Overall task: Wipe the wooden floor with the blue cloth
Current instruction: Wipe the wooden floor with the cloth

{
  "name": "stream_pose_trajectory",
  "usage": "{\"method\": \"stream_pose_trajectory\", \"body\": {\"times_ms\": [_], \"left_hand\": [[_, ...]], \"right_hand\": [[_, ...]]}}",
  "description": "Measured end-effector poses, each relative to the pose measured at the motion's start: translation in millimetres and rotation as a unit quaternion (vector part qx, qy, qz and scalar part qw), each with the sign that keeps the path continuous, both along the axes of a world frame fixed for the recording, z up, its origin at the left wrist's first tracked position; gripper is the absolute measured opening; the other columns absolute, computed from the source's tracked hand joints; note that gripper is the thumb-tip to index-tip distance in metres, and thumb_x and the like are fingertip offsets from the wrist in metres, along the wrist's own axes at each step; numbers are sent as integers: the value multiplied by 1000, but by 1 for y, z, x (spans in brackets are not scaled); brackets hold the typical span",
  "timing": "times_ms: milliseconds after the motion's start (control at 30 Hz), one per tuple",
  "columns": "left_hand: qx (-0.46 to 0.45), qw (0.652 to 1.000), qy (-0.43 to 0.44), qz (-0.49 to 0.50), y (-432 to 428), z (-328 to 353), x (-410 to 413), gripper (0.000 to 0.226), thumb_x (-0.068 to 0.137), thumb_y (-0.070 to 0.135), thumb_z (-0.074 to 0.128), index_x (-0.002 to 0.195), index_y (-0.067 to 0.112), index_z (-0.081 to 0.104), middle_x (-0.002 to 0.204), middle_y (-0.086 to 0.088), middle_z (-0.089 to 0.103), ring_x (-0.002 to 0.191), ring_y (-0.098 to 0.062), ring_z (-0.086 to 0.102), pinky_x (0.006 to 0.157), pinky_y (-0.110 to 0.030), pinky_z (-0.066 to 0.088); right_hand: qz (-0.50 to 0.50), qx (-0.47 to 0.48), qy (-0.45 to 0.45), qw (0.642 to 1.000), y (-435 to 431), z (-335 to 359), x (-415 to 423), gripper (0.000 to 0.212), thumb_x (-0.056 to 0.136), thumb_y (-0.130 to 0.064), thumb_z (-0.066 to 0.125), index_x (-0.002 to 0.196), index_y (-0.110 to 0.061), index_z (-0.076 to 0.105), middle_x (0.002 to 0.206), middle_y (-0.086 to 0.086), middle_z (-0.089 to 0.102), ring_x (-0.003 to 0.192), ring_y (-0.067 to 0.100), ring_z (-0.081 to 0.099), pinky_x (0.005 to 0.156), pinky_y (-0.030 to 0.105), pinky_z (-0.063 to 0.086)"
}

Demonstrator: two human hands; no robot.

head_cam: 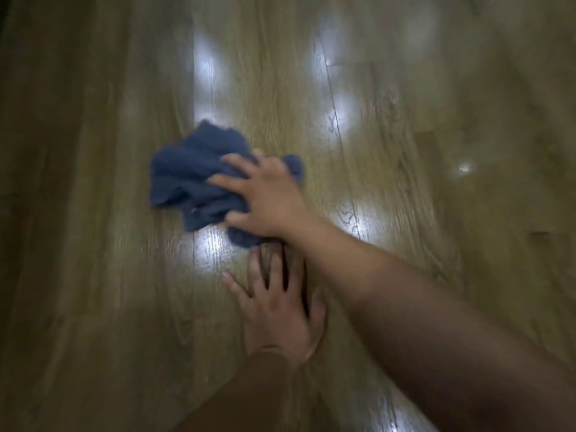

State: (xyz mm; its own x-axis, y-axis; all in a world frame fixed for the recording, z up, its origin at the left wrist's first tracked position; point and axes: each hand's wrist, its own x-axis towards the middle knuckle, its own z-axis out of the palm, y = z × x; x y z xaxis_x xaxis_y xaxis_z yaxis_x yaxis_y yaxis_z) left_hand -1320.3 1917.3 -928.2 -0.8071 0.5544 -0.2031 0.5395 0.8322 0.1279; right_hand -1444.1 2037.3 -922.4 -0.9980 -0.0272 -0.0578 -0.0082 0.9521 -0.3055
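**Blue cloth: soft, light, bunching under the palm**

Blue cloth (193, 179) lying crumpled on the wooden floor (93, 213), left of centre, beside bright glare patches on the planks. Being pressed flat under the right hand (268, 198), fingers spread wide across the folds, not pinching. Left hand (280, 316) resting flat on the boards just below, fingers splayed, apparently bracing; right forearm crossing over its fingertips.

Looking soft, thick and limp, probably terry: likely weighing next to nothing and folding over itself when pushed, sliding readily on such glossy boards. Best gripping from above through the middle of the bunch, with palm weight holding loose edges in. Dampness impossible to tell through the blur.
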Motion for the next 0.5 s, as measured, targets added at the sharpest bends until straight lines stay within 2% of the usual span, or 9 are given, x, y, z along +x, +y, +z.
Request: {"method": "stream_pose_trajectory", "body": {"times_ms": [100,233,300,400,467,500], "left_hand": [[-15,1000,-26,2,-3,2,1,69,88,53,36,149,23,43,158,-9,37,148,-41,25,107,-79,12],[-22,999,-39,-3,-4,2,2,69,91,55,33,152,24,39,160,-8,32,149,-40,20,109,-78,10],[-11,1000,-25,-2,-4,0,2,69,91,55,32,152,25,39,161,-8,31,150,-39,19,110,-78,8],[-18,999,-28,4,-4,3,3,69,90,55,32,151,24,40,161,-8,31,150,-39,19,110,-78,9],[-17,999,-28,6,-2,3,3,69,90,55,32,151,24,40,161,-8,31,150,-39,19,110,-78,10],[-18,999,-30,3,-2,2,3,70,90,56,32,152,24,40,161,-8,31,150,-39,18,110,-77,9]], "right_hand": [[-205,9,6,979,110,-1,79,67,78,-57,49,143,-41,47,159,-3,34,141,35,34,112,48,31],[-425,54,7,904,186,4,203,67,78,-58,41,142,-37,44,155,0,36,135,39,37,111,54,34],[-507,60,-2,860,192,4,249,68,80,-58,41,144,-36,40,156,2,32,135,42,36,111,58,32],[-588,60,-13,806,167,-1,267,69,82,-58,37,147,-36,36,159,4,25,138,44,28,115,60,23],[-611,59,-10,790,138,-2,257,69,82,-56,38,148,-36,36,161,5,22,139,47,25,115,61,20],[-606,54,-6,794,122,-1,250,69,81,-55,40,147,-36,38,162,5,22,138,49,25,113,61,21]]}}
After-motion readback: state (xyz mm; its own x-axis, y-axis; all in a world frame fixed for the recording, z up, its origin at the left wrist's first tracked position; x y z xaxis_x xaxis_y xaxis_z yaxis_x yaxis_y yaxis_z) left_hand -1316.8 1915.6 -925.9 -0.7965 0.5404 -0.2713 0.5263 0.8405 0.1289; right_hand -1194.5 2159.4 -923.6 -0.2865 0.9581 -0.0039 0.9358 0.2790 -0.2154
